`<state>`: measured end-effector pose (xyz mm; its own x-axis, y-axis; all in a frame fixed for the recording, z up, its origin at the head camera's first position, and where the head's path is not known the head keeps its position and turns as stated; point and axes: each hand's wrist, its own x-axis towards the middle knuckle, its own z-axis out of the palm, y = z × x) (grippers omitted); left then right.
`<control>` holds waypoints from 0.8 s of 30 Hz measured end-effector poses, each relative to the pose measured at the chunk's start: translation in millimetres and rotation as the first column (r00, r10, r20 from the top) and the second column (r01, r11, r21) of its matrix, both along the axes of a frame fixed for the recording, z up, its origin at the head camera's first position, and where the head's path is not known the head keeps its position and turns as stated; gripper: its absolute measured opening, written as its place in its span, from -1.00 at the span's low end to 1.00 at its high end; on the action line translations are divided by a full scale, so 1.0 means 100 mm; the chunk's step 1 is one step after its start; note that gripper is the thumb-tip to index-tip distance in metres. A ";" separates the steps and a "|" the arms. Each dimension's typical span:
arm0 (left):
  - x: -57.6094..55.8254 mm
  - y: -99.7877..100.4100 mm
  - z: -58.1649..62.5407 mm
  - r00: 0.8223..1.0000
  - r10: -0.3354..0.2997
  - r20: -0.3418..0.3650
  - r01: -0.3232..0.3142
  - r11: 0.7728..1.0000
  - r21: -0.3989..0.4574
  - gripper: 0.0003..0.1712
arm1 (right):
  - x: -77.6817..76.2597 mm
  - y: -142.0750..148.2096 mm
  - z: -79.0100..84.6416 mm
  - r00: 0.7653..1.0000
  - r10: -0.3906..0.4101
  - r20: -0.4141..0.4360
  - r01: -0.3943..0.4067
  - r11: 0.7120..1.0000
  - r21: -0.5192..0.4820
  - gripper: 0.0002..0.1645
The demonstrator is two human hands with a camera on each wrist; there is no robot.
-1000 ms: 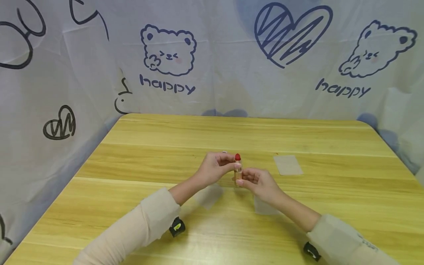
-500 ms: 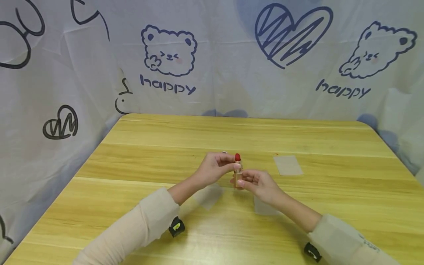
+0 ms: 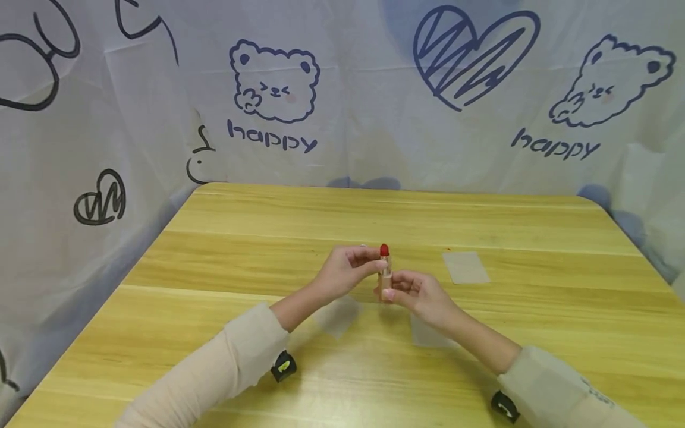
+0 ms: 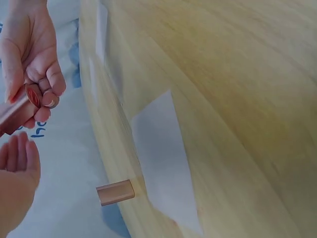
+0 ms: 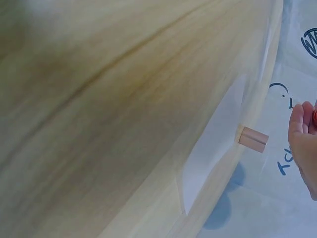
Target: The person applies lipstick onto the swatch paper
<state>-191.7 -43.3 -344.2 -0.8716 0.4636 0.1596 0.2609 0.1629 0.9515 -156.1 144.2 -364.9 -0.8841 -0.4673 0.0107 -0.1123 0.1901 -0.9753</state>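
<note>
A lipstick [image 3: 384,249] with its red tip showing stands upright between both hands at the middle of the head view. My left hand [image 3: 342,272] pinches its upper part. Lower down, my right hand [image 3: 425,299] grips the gold base. In the left wrist view, the end of the base [image 4: 32,95] shows in the right hand [image 4: 32,49], with part of the left hand [image 4: 17,181] below. The right wrist view catches the right hand [image 5: 304,144] at its edge. A separate copper-coloured cap [image 4: 115,192] stands on the table, mostly hidden behind my left hand in the head view.
Thin pale square sheets lie on the wooden table [image 3: 257,238]: one at the right [image 3: 465,267], one below the left hand [image 3: 338,318], one partly under the right forearm [image 3: 428,334]. A drawn-on white cloth [image 3: 364,119] hangs behind the table.
The lipstick dipped slightly at its base, then rose, and its red tip now stands a little higher. Both hands keep nearly the same place and hold.
</note>
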 end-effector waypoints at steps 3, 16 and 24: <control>0.02 -0.02 0.02 0.999 0.043 -0.023 -0.043 0.999 -0.012 -0.68 | 0.01 -0.01 0.01 0.999 -0.052 0.000 0.052 0.999 -0.012 -0.56; 0.13 -0.37 -0.15 0.949 0.079 -0.305 -0.166 0.948 -0.271 -0.47 | -0.01 -0.03 0.03 0.980 -0.199 0.000 0.199 0.980 -0.016 -0.60; 0.27 -0.60 -0.30 0.936 -0.019 -0.353 -0.172 0.847 -0.503 -0.23 | 0.00 -0.05 0.04 0.975 -0.223 0.019 0.223 0.975 0.002 -0.60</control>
<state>-164.6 -103.4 -373.9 -0.8461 0.4941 0.2001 0.5093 0.6386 0.5769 -156.4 139.3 -361.1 -0.9659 -0.2587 -0.0068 -0.0487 0.2077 -0.9770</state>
